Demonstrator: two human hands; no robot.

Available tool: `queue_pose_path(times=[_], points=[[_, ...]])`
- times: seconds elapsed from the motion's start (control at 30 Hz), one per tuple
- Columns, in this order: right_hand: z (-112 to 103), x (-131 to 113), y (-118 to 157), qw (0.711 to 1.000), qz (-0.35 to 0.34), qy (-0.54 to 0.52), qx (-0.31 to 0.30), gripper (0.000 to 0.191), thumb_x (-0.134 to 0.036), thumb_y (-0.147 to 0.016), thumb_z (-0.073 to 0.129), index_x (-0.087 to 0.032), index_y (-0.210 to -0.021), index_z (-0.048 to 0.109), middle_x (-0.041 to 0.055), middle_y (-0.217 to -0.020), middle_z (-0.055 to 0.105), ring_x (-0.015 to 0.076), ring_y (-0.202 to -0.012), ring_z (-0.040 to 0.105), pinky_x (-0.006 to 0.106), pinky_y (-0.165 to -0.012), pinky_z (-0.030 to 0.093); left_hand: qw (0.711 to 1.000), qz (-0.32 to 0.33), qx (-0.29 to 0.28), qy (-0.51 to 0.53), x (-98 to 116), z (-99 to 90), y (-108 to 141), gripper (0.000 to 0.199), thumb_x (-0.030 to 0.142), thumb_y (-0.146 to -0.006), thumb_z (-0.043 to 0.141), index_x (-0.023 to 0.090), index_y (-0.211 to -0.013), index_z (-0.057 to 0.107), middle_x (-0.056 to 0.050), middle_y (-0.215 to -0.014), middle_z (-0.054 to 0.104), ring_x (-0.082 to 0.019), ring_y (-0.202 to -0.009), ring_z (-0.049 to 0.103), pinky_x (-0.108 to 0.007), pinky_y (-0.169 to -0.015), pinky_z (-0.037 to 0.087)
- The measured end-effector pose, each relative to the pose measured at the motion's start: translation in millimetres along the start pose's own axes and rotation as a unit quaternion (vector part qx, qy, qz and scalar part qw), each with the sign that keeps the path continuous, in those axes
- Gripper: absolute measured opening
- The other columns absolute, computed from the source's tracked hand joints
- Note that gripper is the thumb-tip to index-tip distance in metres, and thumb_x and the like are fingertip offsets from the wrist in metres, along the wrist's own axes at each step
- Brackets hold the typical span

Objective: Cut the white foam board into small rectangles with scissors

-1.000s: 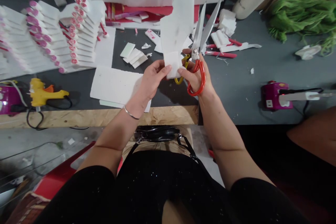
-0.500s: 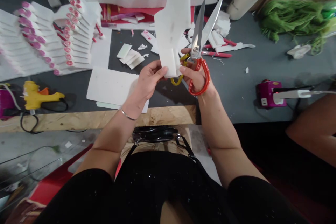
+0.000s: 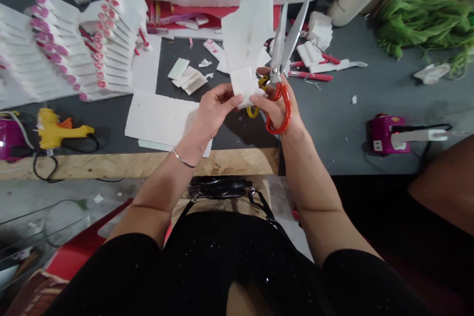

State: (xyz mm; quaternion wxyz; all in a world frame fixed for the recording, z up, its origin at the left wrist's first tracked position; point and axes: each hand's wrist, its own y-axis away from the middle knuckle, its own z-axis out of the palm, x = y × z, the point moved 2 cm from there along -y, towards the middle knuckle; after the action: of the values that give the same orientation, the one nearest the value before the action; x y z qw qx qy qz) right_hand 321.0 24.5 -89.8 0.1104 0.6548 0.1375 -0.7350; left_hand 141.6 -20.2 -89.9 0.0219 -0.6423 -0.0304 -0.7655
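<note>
Head view. Risk first: scissors (image 3: 282,54) held blades-up and parted, tips pointing away, right beside the white foam strip (image 3: 249,34). Likely failure judged to be the strip's tall free end flopping against the open blades and getting nicked off-line, since only its lower end is held. Second risk: fingertips of both hands close to the blade pivot; a slip of the folded end could bring a finger between the blades.

Left hand (image 3: 214,111): fingers curled, thumb and forefinger pressed onto the lower, doubled-over end of the foam strip. Pinching, not spread.

Right hand (image 3: 276,103): fingers closed through the red handle loop, yellow loop partly hidden behind the strip; thumb tip also touching the strip's lower right corner. Carrying scissors and steadying foam at once.

Foam strip held in the air above the grey surface (image 3: 333,108), upright, tilted slightly away.

On the surface: cut foam pieces (image 3: 187,78) just beyond the left hand, yellow glue gun (image 3: 57,129) far left, rows of pink-tipped white pieces (image 3: 74,49) behind it.
</note>
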Motion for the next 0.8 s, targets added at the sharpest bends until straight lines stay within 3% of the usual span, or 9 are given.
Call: queue_pose_path(times=[0.33,0.47,0.57,0.8], points=[[1.7,-6.5,2.4,1.000,0.017,-0.007,0.003,0.068,-0.066,-0.071,0.095,-0.038,-0.125,0.063,0.0006,-0.100,0.076,0.0275,-0.098,0.078,0.045,-0.081,0.068,0.999,-0.042,-0.021,0.016,0.5,-2.7,-0.1,0.041,0.059,-0.086,0.089,0.023,-0.102,0.077,-0.006,-0.100,0.082,-0.025,-0.097,0.079,-0.039,-0.082,0.066],[6.4,-11.0,3.2,0.997,0.042,-0.067,0.026,0.061,-0.069,-0.069,0.095,-0.037,-0.111,0.065,-0.0014,-0.088,0.071,0.0245,-0.083,0.071,0.044,-0.074,0.063,0.998,-0.056,-0.014,0.014,-6.5,-11.6,-5.1,0.041,0.061,-0.087,0.087,0.024,-0.099,0.074,-0.004,-0.088,0.078,-0.022,-0.090,0.078,-0.038,-0.078,0.066],[8.4,-11.2,1.9,0.992,0.050,-0.107,0.035,0.057,-0.066,-0.066,0.097,-0.036,-0.103,0.065,-0.0022,-0.087,0.071,0.0236,-0.082,0.070,0.044,-0.073,0.059,0.998,-0.061,-0.023,0.016,-11.3,-16.9,-8.8,0.039,0.062,-0.091,0.084,0.026,-0.098,0.071,-0.003,-0.083,0.074,-0.022,-0.090,0.078,-0.040,-0.078,0.066],[1.5,0.1,-2.7,0.998,0.024,-0.052,0.027,0.068,-0.077,-0.069,0.092,-0.038,-0.118,0.065,-0.0009,-0.091,0.072,0.0260,-0.088,0.075,0.046,-0.076,0.063,0.995,-0.089,-0.032,0.019,-16.6,-16.3,-9.4,0.042,0.065,-0.088,0.086,0.027,-0.096,0.069,-0.001,-0.078,0.071,-0.020,-0.088,0.076,-0.037,-0.073,0.064]])
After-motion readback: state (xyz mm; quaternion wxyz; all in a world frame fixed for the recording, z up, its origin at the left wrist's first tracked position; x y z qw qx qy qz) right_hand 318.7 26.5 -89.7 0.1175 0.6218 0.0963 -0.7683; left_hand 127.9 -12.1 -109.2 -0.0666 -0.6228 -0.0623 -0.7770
